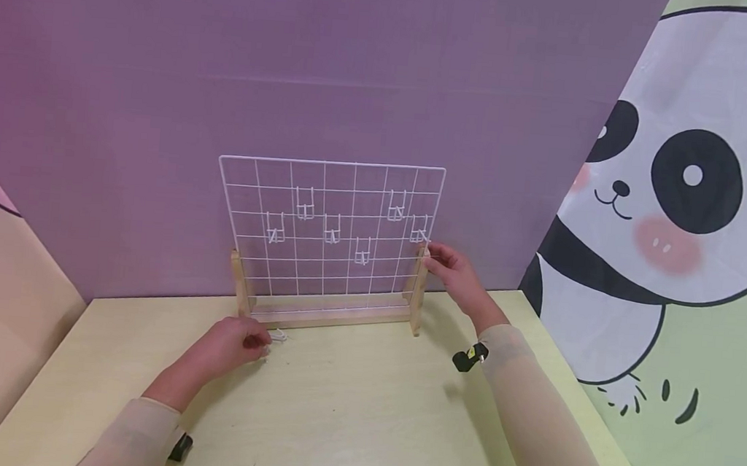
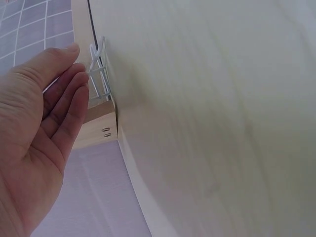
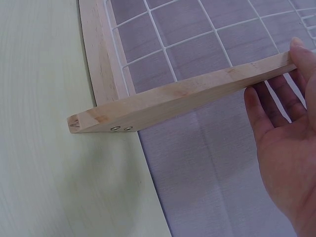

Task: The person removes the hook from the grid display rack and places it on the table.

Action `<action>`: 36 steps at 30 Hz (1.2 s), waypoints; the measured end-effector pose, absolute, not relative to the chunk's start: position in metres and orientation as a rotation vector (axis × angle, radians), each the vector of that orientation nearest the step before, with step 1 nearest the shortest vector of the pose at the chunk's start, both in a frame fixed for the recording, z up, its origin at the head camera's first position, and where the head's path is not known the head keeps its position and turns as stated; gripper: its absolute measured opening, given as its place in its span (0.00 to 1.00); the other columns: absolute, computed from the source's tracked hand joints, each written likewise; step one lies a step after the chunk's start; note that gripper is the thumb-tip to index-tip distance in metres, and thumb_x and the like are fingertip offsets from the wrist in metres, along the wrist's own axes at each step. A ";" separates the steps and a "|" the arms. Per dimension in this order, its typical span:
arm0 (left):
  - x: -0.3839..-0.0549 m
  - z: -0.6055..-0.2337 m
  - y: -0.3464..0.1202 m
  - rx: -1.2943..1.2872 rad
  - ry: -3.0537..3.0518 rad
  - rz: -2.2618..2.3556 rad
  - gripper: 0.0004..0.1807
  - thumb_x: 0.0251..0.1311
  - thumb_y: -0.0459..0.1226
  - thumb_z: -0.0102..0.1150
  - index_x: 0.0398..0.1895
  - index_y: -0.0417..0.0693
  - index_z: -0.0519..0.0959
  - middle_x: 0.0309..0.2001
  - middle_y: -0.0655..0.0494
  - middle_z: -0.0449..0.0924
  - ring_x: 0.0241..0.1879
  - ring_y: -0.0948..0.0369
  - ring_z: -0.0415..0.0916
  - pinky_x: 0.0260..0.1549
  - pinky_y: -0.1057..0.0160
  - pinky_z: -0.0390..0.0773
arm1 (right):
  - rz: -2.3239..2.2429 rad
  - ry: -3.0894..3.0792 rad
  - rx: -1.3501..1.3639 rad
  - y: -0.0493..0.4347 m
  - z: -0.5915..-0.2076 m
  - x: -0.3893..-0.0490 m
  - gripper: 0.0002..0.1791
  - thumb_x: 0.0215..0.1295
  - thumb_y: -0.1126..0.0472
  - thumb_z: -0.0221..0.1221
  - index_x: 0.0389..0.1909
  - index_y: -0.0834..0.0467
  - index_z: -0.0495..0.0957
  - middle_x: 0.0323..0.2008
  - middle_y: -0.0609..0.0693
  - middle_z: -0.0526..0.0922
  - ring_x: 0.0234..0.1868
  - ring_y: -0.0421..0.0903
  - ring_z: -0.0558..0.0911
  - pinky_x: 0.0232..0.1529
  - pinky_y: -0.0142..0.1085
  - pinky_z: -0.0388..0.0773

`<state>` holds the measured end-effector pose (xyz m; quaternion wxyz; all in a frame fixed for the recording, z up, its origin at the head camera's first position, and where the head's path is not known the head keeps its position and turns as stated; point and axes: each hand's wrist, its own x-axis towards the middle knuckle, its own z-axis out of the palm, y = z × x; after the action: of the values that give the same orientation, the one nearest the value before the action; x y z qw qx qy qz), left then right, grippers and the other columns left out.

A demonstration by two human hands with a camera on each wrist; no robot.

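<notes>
A white wire grid panel (image 1: 331,273) stands in a wooden base (image 1: 340,318) at the back of the table, with several small white wire hooks (image 1: 331,235) hung on it. My right hand (image 1: 458,276) holds the top of the right wooden upright (image 3: 187,91), thumb on one side and fingers on the other. Beside the left foot of the stand, another white wire hook (image 2: 100,74) rests on the table. Close to this hook is my left hand (image 1: 233,343), its fingers loosely bent and the thumb apart from them; whether the fingertips touch the hook is unclear.
The pale wooden table (image 1: 346,414) stretches out in front of the stand. Behind it rises a purple backdrop (image 1: 334,62), and a panda picture (image 1: 696,236) covers the wall on the right. A pale panel (image 1: 0,291) borders the left side.
</notes>
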<state>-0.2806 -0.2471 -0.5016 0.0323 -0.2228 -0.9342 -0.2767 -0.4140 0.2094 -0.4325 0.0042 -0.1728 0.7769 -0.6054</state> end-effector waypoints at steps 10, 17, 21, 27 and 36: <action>-0.280 -0.496 -0.246 -0.630 -2.864 -0.853 0.07 0.65 0.29 0.77 0.44 0.44 0.91 0.37 0.62 0.86 0.37 0.62 0.81 0.41 0.55 0.87 | -1.926 2.422 -0.553 0.208 -0.432 -0.414 0.24 0.86 0.61 0.59 0.77 0.63 0.74 0.69 0.63 0.80 0.71 0.60 0.77 0.79 0.57 0.69; -0.279 -0.482 -0.243 -0.580 -2.792 -0.885 0.05 0.68 0.30 0.74 0.44 0.46 0.91 0.38 0.61 0.88 0.40 0.59 0.84 0.45 0.49 0.89 | -1.886 2.418 -0.560 0.208 -0.432 -0.415 0.25 0.87 0.59 0.58 0.78 0.62 0.72 0.70 0.61 0.79 0.73 0.59 0.76 0.80 0.56 0.67; -0.281 -0.471 -0.242 -0.517 -2.732 -0.899 0.04 0.70 0.32 0.74 0.44 0.49 0.91 0.39 0.61 0.88 0.40 0.58 0.84 0.45 0.49 0.88 | -1.897 2.402 -0.569 0.208 -0.433 -0.414 0.24 0.88 0.60 0.57 0.77 0.63 0.72 0.70 0.63 0.78 0.73 0.59 0.75 0.80 0.57 0.66; -0.281 -0.453 -0.242 -0.462 -2.632 -0.947 0.03 0.74 0.33 0.71 0.45 0.47 0.91 0.41 0.57 0.90 0.40 0.55 0.84 0.43 0.50 0.86 | -1.919 2.396 -0.591 0.206 -0.434 -0.414 0.24 0.87 0.62 0.56 0.77 0.66 0.71 0.70 0.66 0.78 0.72 0.60 0.75 0.80 0.57 0.66; -0.288 -0.431 -0.234 -0.348 -2.395 -1.046 0.05 0.76 0.33 0.68 0.49 0.42 0.87 0.44 0.49 0.88 0.46 0.50 0.83 0.46 0.54 0.84 | -1.921 2.391 -0.624 0.205 -0.435 -0.414 0.24 0.89 0.62 0.54 0.78 0.67 0.69 0.71 0.68 0.76 0.72 0.60 0.74 0.81 0.58 0.64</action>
<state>-0.2878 -0.2341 -0.4311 0.2499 -0.1277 -0.8795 -0.3843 -0.4142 0.2054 -0.4347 0.0058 -0.1995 0.7640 -0.6136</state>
